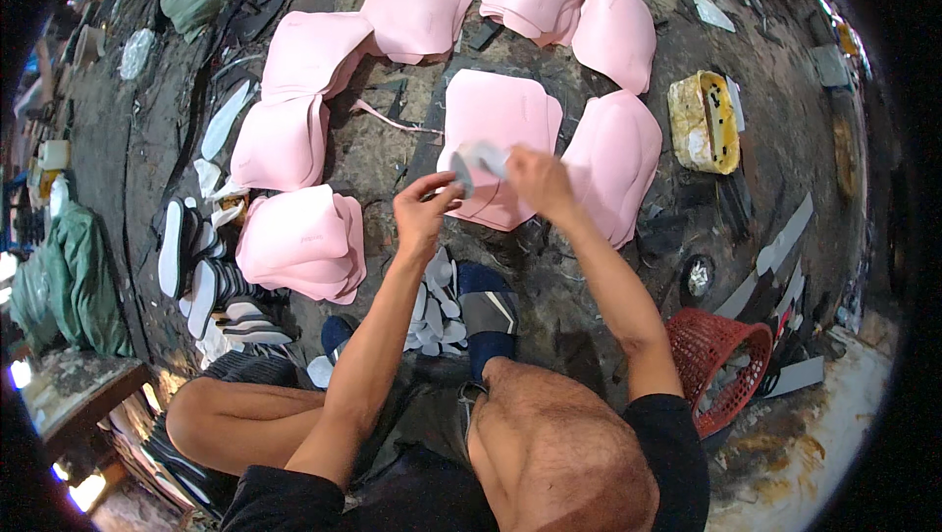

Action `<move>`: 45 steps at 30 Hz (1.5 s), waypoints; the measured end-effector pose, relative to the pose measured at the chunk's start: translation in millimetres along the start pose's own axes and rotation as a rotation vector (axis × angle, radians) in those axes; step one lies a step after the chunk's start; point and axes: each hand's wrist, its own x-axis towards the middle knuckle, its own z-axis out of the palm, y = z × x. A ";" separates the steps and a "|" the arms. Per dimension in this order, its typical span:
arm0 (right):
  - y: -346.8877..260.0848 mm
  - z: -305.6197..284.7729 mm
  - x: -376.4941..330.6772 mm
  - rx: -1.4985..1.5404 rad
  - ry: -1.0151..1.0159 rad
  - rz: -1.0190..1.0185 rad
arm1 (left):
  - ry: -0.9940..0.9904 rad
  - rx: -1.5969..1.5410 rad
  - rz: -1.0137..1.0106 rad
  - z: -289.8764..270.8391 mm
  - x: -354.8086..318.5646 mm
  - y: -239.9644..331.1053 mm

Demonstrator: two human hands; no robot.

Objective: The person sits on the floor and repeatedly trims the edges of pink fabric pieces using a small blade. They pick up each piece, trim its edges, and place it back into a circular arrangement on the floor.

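Note:
Above the pink sheets in front of me, my left hand (424,210) pinches a small grey rounded piece (461,173) between thumb and fingers. Just to the right, my right hand (538,182) is closed on a whitish piece (485,156), smeared by motion; I cannot tell whether it is joined to the grey one. Below both hands lies a stack of pink moulded sheets (500,105) on a dark mat (424,151). Many small pale rounded pieces (430,314) are heaped beside my socked foot (488,311).
More pink stacks curve around the mat, from the near left stack (299,242) to the right one (618,154). A stained yellowish tub (684,130) stands at right, with a red basket (702,375) nearer me. Shoe soles (204,289) lie at left, scraps all about.

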 end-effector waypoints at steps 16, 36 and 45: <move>-30.7 22.8 -54.4 -0.084 0.122 -0.306 | -0.229 1.282 0.909 -32.9 29.9 -33.0; -35.2 18.8 -10.1 -0.225 0.026 -0.133 | -0.021 1.207 1.017 -18.7 7.5 -53.2; -47.9 25.5 -36.0 -0.410 0.059 -0.298 | -0.024 1.104 0.851 -19.8 -14.0 -47.9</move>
